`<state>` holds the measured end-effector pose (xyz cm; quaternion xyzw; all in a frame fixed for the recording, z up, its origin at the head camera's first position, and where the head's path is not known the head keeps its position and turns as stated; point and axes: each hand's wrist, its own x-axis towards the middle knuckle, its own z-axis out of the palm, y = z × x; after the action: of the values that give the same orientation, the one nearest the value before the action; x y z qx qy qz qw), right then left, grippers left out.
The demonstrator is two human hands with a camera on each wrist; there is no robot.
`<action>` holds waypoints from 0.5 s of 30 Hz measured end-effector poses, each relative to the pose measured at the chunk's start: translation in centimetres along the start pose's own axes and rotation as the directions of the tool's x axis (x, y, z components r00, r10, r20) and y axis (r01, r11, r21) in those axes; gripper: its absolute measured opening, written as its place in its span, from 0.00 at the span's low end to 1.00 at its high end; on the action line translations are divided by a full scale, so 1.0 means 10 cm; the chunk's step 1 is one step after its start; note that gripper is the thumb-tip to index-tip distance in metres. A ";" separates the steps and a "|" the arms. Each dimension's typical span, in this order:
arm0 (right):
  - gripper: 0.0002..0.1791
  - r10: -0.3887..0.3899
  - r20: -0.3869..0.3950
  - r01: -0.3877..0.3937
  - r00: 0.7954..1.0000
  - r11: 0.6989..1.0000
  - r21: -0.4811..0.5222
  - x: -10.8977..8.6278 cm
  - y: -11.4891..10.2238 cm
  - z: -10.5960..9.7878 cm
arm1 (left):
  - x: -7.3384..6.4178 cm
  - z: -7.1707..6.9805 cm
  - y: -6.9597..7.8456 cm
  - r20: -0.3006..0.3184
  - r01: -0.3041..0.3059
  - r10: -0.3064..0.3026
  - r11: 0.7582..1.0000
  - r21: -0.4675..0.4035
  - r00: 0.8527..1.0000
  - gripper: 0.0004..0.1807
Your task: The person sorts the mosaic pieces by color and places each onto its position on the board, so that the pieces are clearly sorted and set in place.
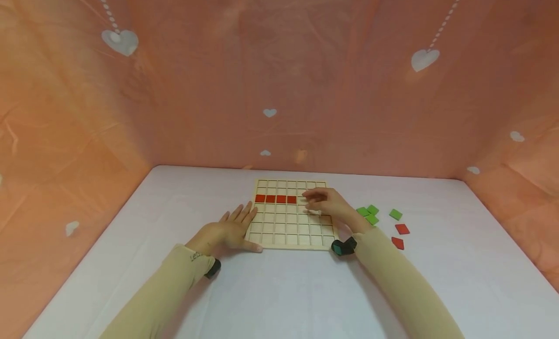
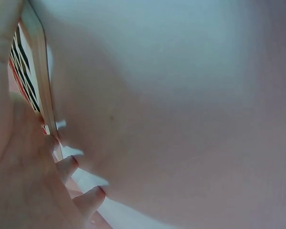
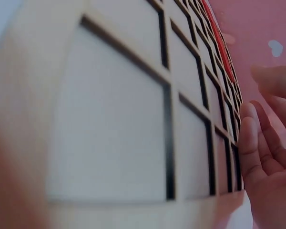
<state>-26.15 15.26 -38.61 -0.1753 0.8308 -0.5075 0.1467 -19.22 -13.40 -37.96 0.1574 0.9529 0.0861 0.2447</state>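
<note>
A wooden grid board [image 1: 280, 247] lies on the table, with a row of red square tiles [image 1: 271, 199] set in its cells from the left edge. My left hand [image 1: 231, 232] rests at the board's left side with fingers spread, the thumb by the near corner. In the left wrist view, the fingers [image 2: 66, 167] lie along the board's edge [image 2: 40, 67]. Over the right part of the grid, just right of the red row, hovers my right hand [image 1: 332, 203]. Its fingers are loosely bent and apart from the thumb; no tile shows between them in the right wrist view.
Several loose green tiles [image 1: 395, 214] lie on the table right of the board, some beside my right wrist. Two loose red tiles [image 1: 402, 228] sit nearer to me. A pinkish cloth with hearts [image 1: 305, 86] hangs behind the white tabletop [image 1: 279, 295] and at its sides.
</note>
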 end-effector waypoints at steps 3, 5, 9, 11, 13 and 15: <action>0.23 -0.005 0.004 0.005 1.000 1.000 -0.029 -0.05 0.00 -0.03 | -0.04 -0.03 0.03 0.013 -0.003 0.004 1.000 -0.015 1.000 0.60; 0.23 -0.003 -0.002 0.003 1.000 0.999 -0.043 -0.07 0.00 -0.05 | -0.07 -0.04 0.05 0.015 -0.012 0.012 1.000 -0.024 1.000 0.60; 0.22 -0.007 -0.013 0.006 1.000 0.998 -0.061 -0.11 0.03 -0.08 | -0.10 -0.05 0.06 0.003 -0.025 0.025 0.999 -0.026 1.000 0.59; 0.22 -0.008 -0.017 0.007 1.000 0.998 -0.055 -0.13 0.04 -0.10 | -0.10 -0.05 0.05 -0.002 -0.027 0.027 0.999 -0.024 1.000 0.59; 0.22 -0.013 -0.024 0.012 1.000 0.998 -0.062 -0.15 0.06 -0.12 | -0.10 -0.05 0.05 -0.005 -0.029 0.029 0.999 -0.024 1.000 0.59; 0.22 -0.003 -0.038 0.001 0.999 0.998 -0.060 -0.17 0.09 -0.14 | -0.09 -0.05 0.05 -0.004 -0.032 0.032 0.999 -0.022 0.999 0.59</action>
<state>-25.35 17.48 -38.71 -0.1709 0.8481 -0.4856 0.1252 -18.58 -13.23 -37.02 0.1700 0.9496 0.1006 0.2435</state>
